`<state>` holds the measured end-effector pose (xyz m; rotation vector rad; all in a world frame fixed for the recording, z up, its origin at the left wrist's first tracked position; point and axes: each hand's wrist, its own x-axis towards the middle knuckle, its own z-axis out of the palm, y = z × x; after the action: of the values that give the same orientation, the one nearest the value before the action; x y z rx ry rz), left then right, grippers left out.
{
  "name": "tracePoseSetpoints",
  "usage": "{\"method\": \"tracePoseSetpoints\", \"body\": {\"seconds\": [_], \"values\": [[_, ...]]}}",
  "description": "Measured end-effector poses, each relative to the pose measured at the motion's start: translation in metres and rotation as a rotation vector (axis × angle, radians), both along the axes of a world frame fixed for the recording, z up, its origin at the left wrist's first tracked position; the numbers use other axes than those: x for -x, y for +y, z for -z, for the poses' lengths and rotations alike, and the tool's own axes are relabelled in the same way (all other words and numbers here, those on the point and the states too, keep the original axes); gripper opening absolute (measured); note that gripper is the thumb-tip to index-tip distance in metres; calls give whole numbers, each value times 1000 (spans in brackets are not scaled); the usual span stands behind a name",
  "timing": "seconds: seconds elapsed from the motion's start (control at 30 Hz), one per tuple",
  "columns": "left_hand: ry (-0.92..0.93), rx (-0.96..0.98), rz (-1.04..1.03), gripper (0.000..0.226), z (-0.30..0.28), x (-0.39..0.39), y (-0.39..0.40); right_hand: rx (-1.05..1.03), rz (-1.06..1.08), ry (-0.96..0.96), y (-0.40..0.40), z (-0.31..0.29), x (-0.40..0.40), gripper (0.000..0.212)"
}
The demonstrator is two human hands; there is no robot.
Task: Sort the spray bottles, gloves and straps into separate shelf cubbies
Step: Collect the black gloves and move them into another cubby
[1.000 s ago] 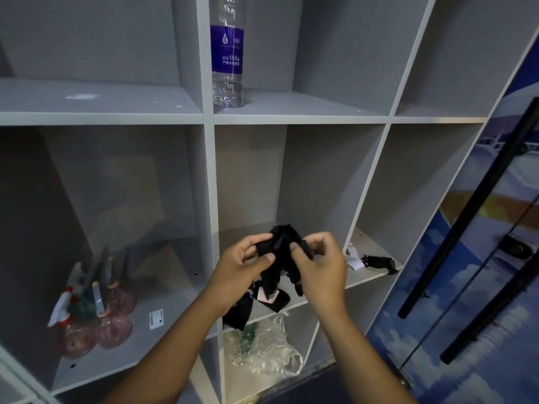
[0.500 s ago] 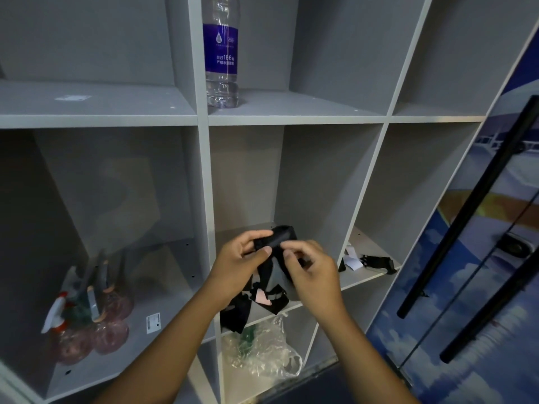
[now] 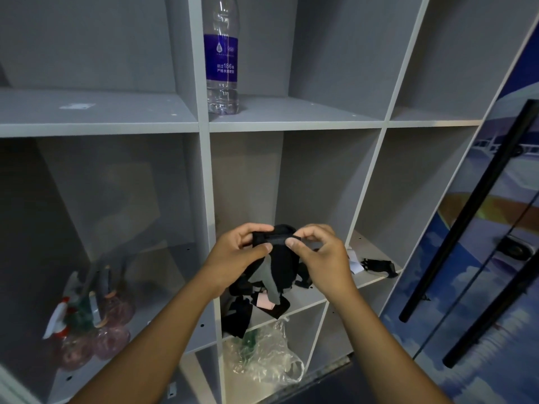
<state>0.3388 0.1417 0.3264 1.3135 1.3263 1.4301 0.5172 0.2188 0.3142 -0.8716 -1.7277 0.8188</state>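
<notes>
Head view, left hand (image 3: 237, 255) and right hand (image 3: 323, 258) both pinching a black strap (image 3: 274, 239) before the middle cubby, more straps (image 3: 256, 301) piled on its shelf below, spray bottles (image 3: 90, 325) in left cubby, a strap (image 3: 377, 265) in right cubby, water bottle (image 3: 221, 58) above

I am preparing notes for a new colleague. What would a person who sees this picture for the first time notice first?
First, the two hands in the centre: the left hand and right hand pinch a black strap in front of the middle cubby. Next, a clear water bottle with a purple label stands upright on the shelf above. In the left cubby, a cluster of pink spray bottles stands together.
</notes>
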Motion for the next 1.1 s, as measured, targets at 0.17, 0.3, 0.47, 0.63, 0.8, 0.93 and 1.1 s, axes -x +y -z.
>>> {"method": "tracePoseSetpoints", "body": {"seconds": [0.17, 0.3, 0.47, 0.63, 0.8, 0.93, 1.1], "values": [[27, -4, 10, 41, -1, -1, 2, 8, -43, -49, 4, 2, -5, 21], [87, -8, 37, 41, 3, -2, 4, 21, -157, -196, 12, -2, -16, 38], [237, -78, 45, 36, 5, -11, 10, -40, -190, -208, 17, -2, -30, 22], [449, -204, -13, 22, 9, -25, 20, -109, -185, -262, 19, -1, -51, 25], [521, -286, -34, 21, 22, -44, 31, -195, -170, -336, 25, 4, -71, 30], [531, -194, -51, 25, 62, -58, 32, -229, -191, -371, 35, 43, -81, 27], [428, -18, -48, 24, 141, -68, 24, -163, -266, -422, 37, 126, -87, 22]]}}
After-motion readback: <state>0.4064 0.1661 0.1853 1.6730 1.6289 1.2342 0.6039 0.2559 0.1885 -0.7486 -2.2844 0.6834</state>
